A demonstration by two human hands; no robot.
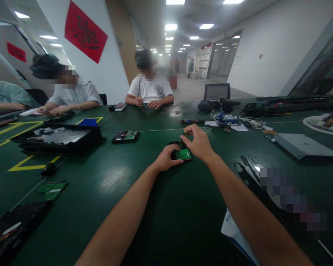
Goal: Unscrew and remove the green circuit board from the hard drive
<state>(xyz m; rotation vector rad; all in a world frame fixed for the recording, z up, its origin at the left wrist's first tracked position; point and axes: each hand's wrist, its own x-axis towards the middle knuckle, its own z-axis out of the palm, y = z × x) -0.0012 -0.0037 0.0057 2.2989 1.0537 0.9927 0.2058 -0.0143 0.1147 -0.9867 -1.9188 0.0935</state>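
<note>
Forearms, bottom edge; green-board device, center.
Left hand grips it; right hand fingers pinch yellow-black tool (mostly hidden).

No writing is legible, even on red posters.

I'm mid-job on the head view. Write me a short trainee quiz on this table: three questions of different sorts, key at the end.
1. What colour shows on the small tool in the right hand?
A) red
B) yellow
C) white

2. True or false: the left hand touches the device with a green board.

3. Fill in: from the wearer's side, the grey metal box lies on the ____ side of the table.

Key: 1 B; 2 true; 3 right
</note>
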